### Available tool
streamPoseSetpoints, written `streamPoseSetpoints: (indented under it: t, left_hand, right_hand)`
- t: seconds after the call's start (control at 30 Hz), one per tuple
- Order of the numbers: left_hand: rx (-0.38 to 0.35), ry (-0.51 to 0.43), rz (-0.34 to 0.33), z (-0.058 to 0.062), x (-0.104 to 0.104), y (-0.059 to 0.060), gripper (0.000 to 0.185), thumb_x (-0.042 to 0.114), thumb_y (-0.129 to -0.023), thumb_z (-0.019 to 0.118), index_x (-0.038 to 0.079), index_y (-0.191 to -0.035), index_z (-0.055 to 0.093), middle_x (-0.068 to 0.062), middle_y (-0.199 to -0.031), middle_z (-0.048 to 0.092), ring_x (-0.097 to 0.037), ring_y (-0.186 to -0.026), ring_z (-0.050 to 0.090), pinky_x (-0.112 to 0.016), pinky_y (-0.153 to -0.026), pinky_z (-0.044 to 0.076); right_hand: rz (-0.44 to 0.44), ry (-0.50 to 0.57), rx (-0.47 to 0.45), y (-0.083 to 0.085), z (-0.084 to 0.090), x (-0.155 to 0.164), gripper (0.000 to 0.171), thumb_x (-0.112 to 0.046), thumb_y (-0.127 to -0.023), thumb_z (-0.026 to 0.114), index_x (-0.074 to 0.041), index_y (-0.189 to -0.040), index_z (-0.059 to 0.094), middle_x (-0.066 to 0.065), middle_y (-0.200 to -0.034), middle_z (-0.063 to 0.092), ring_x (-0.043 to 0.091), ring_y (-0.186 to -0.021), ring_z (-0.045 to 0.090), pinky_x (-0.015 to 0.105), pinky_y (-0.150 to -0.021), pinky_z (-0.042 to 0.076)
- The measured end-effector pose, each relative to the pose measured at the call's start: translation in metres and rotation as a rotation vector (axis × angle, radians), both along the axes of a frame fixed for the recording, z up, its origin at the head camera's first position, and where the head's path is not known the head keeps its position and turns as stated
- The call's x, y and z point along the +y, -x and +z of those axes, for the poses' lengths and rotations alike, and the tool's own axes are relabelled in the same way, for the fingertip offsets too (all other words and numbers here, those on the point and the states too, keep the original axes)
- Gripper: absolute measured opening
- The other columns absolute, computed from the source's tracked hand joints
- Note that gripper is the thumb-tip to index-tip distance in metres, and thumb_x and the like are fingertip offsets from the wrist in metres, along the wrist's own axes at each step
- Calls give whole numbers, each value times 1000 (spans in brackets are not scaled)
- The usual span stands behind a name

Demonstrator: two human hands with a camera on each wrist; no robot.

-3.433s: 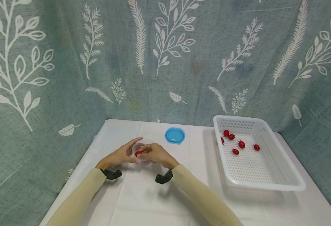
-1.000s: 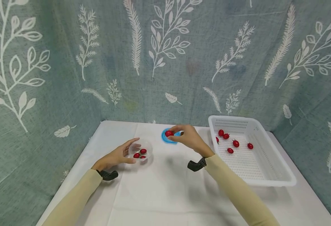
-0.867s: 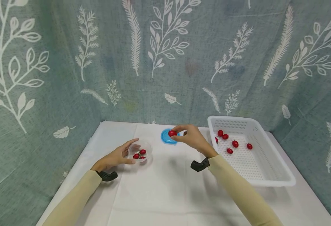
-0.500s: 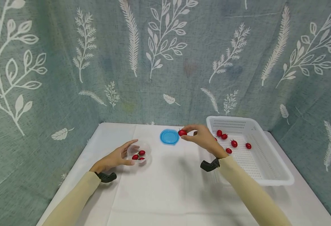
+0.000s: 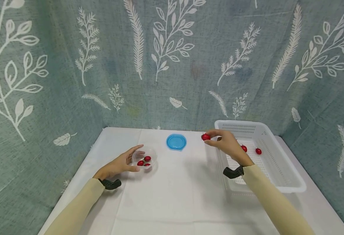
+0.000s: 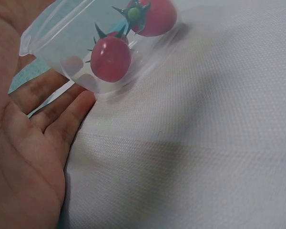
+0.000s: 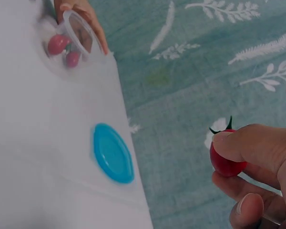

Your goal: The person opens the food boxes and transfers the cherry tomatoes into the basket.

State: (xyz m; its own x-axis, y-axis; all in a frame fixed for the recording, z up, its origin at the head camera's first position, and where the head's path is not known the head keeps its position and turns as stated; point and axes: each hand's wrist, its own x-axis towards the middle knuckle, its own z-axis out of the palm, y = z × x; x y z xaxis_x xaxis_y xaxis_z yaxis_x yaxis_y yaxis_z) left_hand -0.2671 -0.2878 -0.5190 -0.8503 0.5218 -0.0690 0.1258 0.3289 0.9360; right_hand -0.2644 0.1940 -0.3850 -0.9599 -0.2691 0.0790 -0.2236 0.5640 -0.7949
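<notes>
White cloth covers the desk (image 5: pixel 160 202), where the left hand (image 5: pixel 120 162) encloses a clear bowl (image 5: pixel 153 155), apparently steadying it, and the right hand (image 5: pixel 227 142) pinches a tomato (image 5: pixel 205 137) near the basket (image 5: pixel 295 189).

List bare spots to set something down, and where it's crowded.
Free: the tablecloth in front of the blue lid, between the clear cup and the white basket, and down between the forearms. Crowded: round the cup, with tomatoes inside and the left hand against it, and the basket's left side, partly screened by the right hand pinching a tomato.
</notes>
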Motion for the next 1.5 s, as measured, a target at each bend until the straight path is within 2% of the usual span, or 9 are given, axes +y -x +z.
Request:
streamPoseSetpoints:
  t: [0.13, 0.27, 0.47, 0.63, 0.7, 0.93, 1.17, 1.33, 1.5]
  left_hand:
    - [3, 2, 1, 0, 0, 0, 104, 24, -87, 86, 34, -166, 19, 2, -170, 15, -29, -158, 5, -54, -124, 17]
    - [0, 0, 2, 1, 0, 0, 104, 24, -87, 86, 33, -166, 19, 0, -168, 22, -28, -158, 6, -54, -124, 17]
    - [-5, 1, 7, 1, 1, 1, 104, 25, -87, 86, 32, -166, 19, -3, -169, 21, -29, -158, 7, -54, -124, 17]
    - [-8, 1, 10, 0, 0, 1, 104, 25, -86, 87, 33, -166, 19, -3, -170, 16, -29, -158, 6, -54, -124, 17]
    - [-8, -1, 11, -1, 0, 1, 104, 25, -86, 87, 33, -166, 19, -2, -170, 16, -29, -158, 6, -55, -124, 17]
    - [-7, -10, 7, -1, -1, 2, 103, 24, -87, 86, 33, -166, 20, -2, -166, 28, -28, -158, 8, -55, -124, 16]
    - [-5, 5, 14, -2, -1, 1, 102, 25, -87, 86, 37, -165, 21, 0, -170, 17, -29, -158, 6, -55, -124, 17]
    - [-2, -4, 6, -2, 0, 1, 102, 24, -88, 85, 37, -165, 20, -1, -170, 16, -29, -158, 6, -56, -124, 16]
    - [-3, -9, 3, -3, -1, 0, 102, 24, -88, 85, 36, -165, 20, 0, -170, 14, -29, -158, 5, -56, -124, 16]
  right_hand:
    - [-45, 1, -22, -2, 0, 17, 37, -33, -91, 81, -23, -125, 73, 3, -116, 68, 30, -86, 55, 39, -64, 50]
    - [-84, -25, -30, -4, -1, 35, 46, -37, -92, 80, -21, -134, 69, 8, -115, 66, 31, -93, 54, 35, -63, 46]
    - [-101, 3, -42, -4, -9, 59, 47, -34, -93, 79, -16, -134, 68, 8, -125, 69, 31, -105, 63, 37, -75, 54]
    - [-121, -12, -49, -4, -16, 78, 43, -34, -95, 77, -15, -133, 69, 8, -127, 69, 31, -114, 60, 44, -91, 52]
    - [-128, -1, -67, -6, -17, 84, 48, -37, -95, 77, -14, -135, 67, 8, -130, 67, 32, -115, 60, 46, -92, 53]
    - [-145, -19, -82, -9, -24, 99, 53, -40, -94, 76, -9, -136, 65, 14, -133, 64, 32, -105, 60, 42, -82, 56]
    - [-192, -81, -94, -8, -30, 113, 50, -33, -96, 76, -5, -135, 64, 17, -126, 67, 34, -95, 61, 41, -75, 54]
    - [-206, -105, -144, -7, -34, 123, 50, -32, -96, 75, -4, -135, 64, 18, -130, 65, 37, -99, 57, 43, -77, 52]
    - [-223, -128, -172, -6, -38, 134, 50, -36, -96, 75, -3, -133, 65, 17, -125, 67, 31, -89, 56, 41, -72, 49]
